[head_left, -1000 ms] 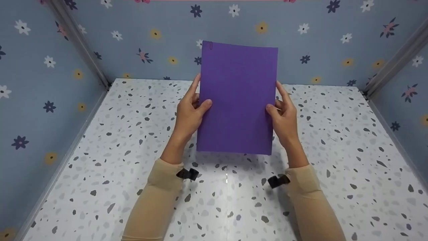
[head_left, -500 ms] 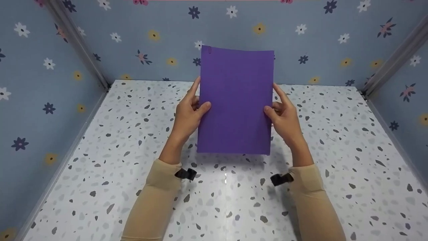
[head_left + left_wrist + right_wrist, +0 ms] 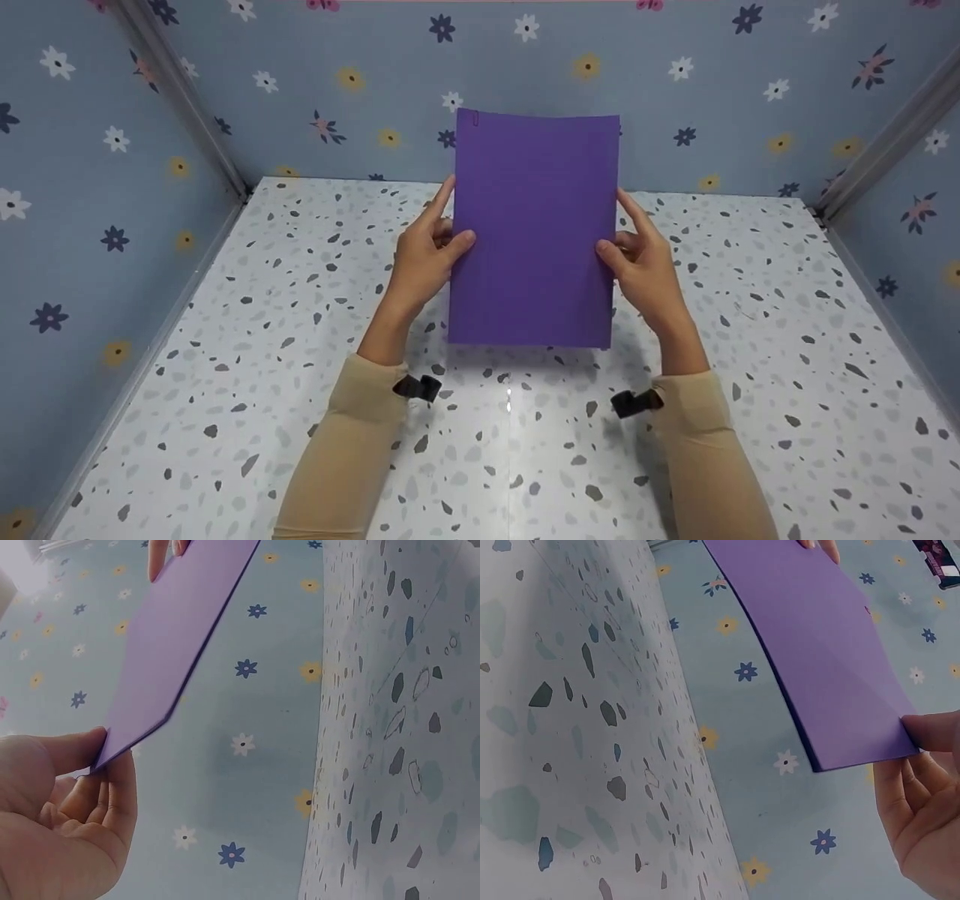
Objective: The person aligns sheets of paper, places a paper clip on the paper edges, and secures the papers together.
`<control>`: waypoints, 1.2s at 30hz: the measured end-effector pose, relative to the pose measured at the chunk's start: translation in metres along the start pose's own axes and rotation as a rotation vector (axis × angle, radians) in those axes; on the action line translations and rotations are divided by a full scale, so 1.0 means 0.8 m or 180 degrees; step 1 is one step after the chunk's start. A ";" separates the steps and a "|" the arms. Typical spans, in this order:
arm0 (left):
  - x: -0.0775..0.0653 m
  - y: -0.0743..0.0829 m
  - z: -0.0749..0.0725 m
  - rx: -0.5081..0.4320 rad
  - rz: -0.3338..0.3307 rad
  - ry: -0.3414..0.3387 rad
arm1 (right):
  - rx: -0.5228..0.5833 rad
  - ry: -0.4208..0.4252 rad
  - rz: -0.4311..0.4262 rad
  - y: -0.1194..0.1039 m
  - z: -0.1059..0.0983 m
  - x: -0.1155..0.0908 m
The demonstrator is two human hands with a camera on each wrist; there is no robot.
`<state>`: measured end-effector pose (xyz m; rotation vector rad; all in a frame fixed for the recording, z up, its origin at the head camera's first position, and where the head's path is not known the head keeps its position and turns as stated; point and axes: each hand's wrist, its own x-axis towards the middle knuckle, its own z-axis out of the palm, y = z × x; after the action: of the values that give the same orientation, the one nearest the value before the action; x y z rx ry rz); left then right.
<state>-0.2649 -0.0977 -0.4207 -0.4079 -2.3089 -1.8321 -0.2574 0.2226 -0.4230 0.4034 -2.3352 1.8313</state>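
A rectangular piece of purple paper [image 3: 534, 225] is held up off the table, its long sides running away from the person. A small paper clip [image 3: 475, 118] sits at its far left corner. My left hand [image 3: 424, 259] pinches the left edge, thumb on the near face and fingers behind. On the opposite edge, my right hand [image 3: 645, 266] pinches it the same way. In the left wrist view the purple paper [image 3: 176, 637] looks thin, with a darker lower edge. The right wrist view shows the thumb pressing the purple paper [image 3: 825, 667] near its edge.
The white speckled table [image 3: 300, 300] spreads under both arms. A flowered blue back wall [image 3: 540, 45] stands behind the paper, with side walls at left and right. A small dark printed item [image 3: 939, 562] shows at the top corner of the right wrist view.
The purple paper's far edge has come down a little in the head view, with both hands still pinching it. The right wrist has shifted slightly outward.
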 end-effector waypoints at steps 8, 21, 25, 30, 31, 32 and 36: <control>-0.001 -0.001 -0.002 0.0017 -0.0095 -0.0042 | -0.0023 -0.0061 0.0035 0.001 0.000 0.000; 0.000 -0.006 -0.005 0.0062 -0.0284 -0.0133 | -0.0143 -0.0139 0.0171 0.004 0.001 -0.001; 0.000 -0.007 -0.004 0.0036 -0.0337 -0.0152 | -0.0151 -0.0159 0.0216 0.007 0.001 0.000; 0.000 -0.009 -0.004 0.0023 -0.0351 -0.0156 | -0.0158 -0.0169 0.0250 0.008 0.001 0.002; 0.000 -0.009 -0.004 0.0032 -0.0355 -0.0157 | -0.0160 -0.0168 0.0256 0.008 0.001 0.001; 0.000 -0.009 -0.004 0.0047 -0.0360 -0.0156 | -0.0162 -0.0168 0.0261 0.008 0.001 0.002; 0.000 -0.009 -0.004 0.0116 -0.0413 -0.0159 | -0.0142 -0.0171 0.0301 0.008 0.001 0.002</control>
<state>-0.2672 -0.1025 -0.4263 -0.3089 -2.4519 -1.8539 -0.2606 0.2229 -0.4287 0.3463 -2.4661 1.8269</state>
